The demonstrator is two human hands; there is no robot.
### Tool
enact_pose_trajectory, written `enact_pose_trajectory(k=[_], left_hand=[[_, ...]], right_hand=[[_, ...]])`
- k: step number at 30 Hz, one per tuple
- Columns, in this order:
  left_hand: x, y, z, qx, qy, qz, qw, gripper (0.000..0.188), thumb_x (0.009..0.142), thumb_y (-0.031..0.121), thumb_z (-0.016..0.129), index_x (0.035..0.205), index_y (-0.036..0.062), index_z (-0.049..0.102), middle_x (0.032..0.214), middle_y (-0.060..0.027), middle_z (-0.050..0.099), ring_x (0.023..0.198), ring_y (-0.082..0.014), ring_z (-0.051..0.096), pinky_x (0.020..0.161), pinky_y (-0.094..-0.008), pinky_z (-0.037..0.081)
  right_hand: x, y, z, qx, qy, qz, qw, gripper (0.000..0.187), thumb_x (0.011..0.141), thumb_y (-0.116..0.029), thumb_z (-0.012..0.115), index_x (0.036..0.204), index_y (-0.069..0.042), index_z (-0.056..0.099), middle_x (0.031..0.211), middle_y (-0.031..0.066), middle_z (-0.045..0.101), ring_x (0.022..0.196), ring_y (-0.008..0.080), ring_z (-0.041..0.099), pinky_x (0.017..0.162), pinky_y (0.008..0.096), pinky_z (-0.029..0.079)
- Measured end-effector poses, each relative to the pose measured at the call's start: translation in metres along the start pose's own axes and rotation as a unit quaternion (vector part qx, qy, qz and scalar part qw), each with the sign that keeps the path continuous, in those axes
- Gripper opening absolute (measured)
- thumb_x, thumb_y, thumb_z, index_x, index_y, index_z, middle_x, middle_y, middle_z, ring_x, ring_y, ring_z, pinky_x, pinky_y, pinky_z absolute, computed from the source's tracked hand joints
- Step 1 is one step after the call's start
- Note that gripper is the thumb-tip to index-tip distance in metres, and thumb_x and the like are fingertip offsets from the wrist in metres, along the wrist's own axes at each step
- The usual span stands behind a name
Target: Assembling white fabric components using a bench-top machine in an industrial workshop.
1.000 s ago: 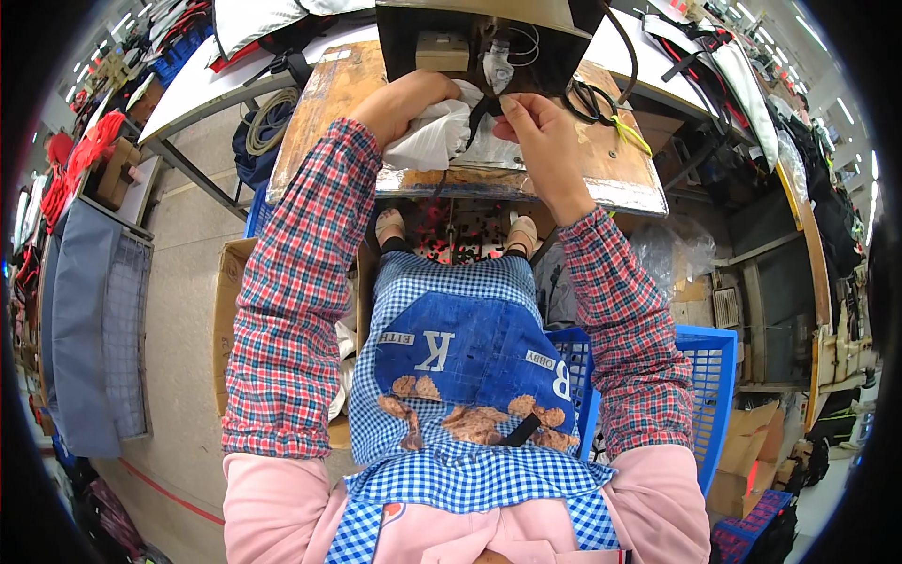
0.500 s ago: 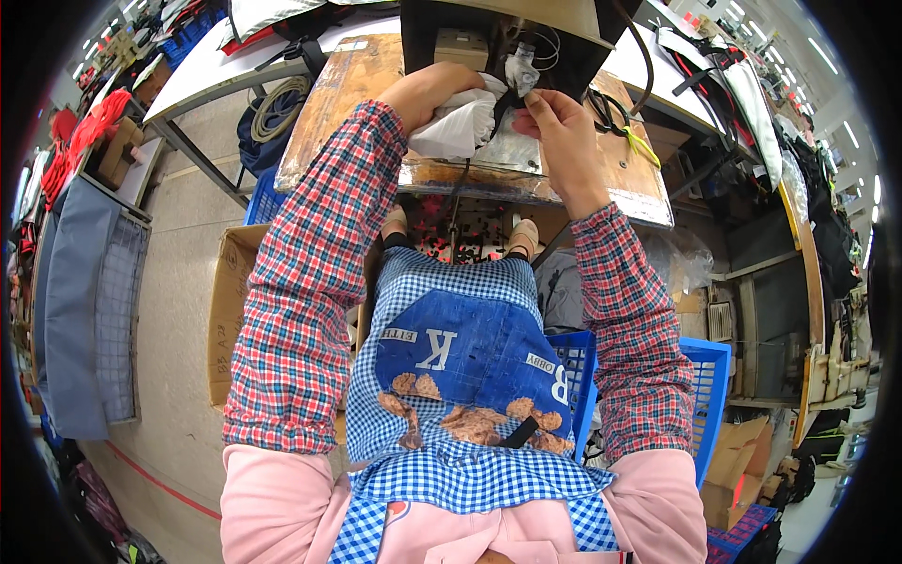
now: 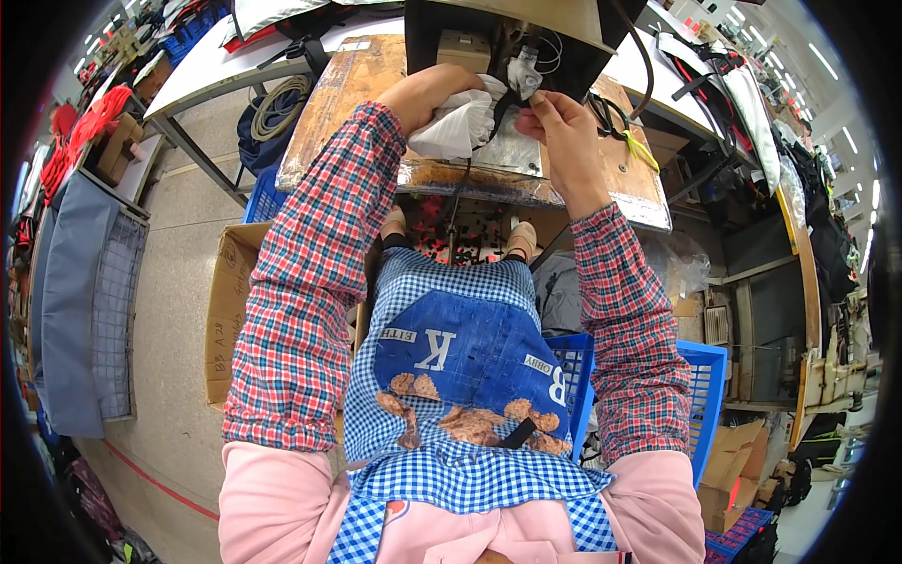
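My left hand [image 3: 427, 97] is closed on a bunched piece of white fabric [image 3: 453, 127] at the machine on the worn wooden work table [image 3: 348, 89]. A black strap [image 3: 501, 111] lies along the fabric's right side, beneath a machine part wrapped in clear plastic [image 3: 523, 73]. My right hand [image 3: 567, 136] is just right of the strap, its thumb and fingers pinched together below the wrapped part. What sits between those fingertips is too small to make out. The dark machine housing [image 3: 573, 56] rises behind both hands.
A black cord with a yellow tie [image 3: 641, 150] lies at the table's right. Below stand a cardboard box [image 3: 228, 310] on the left and blue plastic baskets [image 3: 705, 395] on the right. White side tables [image 3: 221, 70] carry fabric pieces and straps. Black and red scraps cover the floor under the table.
Both hands stay almost in place. My right hand's fingers have shifted slightly beside the plastic-wrapped part; the white fabric is still in my left hand.
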State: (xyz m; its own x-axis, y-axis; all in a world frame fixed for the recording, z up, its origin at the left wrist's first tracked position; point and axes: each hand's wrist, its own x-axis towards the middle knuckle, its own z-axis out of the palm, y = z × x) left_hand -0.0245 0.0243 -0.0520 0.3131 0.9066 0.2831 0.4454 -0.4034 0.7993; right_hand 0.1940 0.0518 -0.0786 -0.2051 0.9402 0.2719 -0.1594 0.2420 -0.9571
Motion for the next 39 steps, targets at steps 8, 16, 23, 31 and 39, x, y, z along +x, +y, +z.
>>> enact_pose_trajectory(k=[8, 16, 23, 31, 39], left_hand=[[0.018, -0.013, 0.012, -0.305, 0.014, -0.178, 0.935, 0.025, 0.089, 0.018, 0.054, 0.101, -0.0025, 0.063, 0.091, -0.0093, 0.066, 0.074, -0.0146, 0.066, 0.059, -0.027, 0.053], [-0.024, 0.005, 0.014, -0.164, -0.023, -0.052, 0.985, 0.018, 0.079, 0.011, 0.061, 0.094, 0.0005, 0.063, 0.088, -0.011, 0.063, 0.079, -0.0225, 0.062, 0.069, -0.0316, 0.05], [-0.058, -0.02, 0.041, -0.379, -0.099, -0.091, 0.916, 0.012, 0.08, 0.009, 0.057, 0.084, -0.0005, 0.061, 0.079, -0.0046, 0.062, 0.071, -0.0107, 0.057, 0.065, -0.0262, 0.048], [-0.1, 0.079, 0.052, 0.197, 0.175, 0.077, 0.962, 0.045, 0.078, 0.018, 0.062, 0.117, -0.0004, 0.055, 0.112, -0.0197, 0.057, 0.106, -0.0352, 0.054, 0.091, -0.0398, 0.044], [-0.117, 0.068, 0.058, 0.246, 0.14, 0.062, 0.957, 0.036, 0.08, 0.011, 0.061, 0.113, -0.0025, 0.058, 0.086, -0.0182, 0.065, 0.074, -0.0341, 0.062, 0.069, -0.0374, 0.05]], right_hand=[[0.001, 0.0, -0.003, 0.053, -0.013, 0.033, 0.998, 0.023, 0.093, -0.018, 0.06, 0.1, 0.004, 0.062, 0.083, 0.0078, 0.065, 0.07, 0.0136, 0.064, 0.066, 0.024, 0.054], [-0.038, -0.009, 0.007, 0.155, -0.045, 0.124, 0.979, 0.018, 0.093, -0.019, 0.06, 0.096, -0.001, 0.061, 0.081, 0.0038, 0.062, 0.072, 0.0129, 0.063, 0.071, 0.0264, 0.056], [-0.09, -0.019, 0.029, 0.222, -0.127, 0.215, 0.943, 0.016, 0.094, -0.022, 0.059, 0.098, -0.006, 0.062, 0.086, 0.0006, 0.065, 0.075, 0.0094, 0.063, 0.07, 0.0252, 0.055], [-0.099, -0.015, 0.032, 0.2, -0.091, 0.197, 0.955, 0.014, 0.094, -0.02, 0.06, 0.098, -0.006, 0.062, 0.087, -0.0001, 0.065, 0.075, 0.0073, 0.061, 0.067, 0.0207, 0.052], [-0.102, -0.031, 0.028, 0.104, -0.174, 0.152, 0.967, 0.019, 0.094, -0.017, 0.058, 0.099, 0.0, 0.061, 0.091, 0.0066, 0.066, 0.083, 0.0115, 0.065, 0.075, 0.0228, 0.054]])
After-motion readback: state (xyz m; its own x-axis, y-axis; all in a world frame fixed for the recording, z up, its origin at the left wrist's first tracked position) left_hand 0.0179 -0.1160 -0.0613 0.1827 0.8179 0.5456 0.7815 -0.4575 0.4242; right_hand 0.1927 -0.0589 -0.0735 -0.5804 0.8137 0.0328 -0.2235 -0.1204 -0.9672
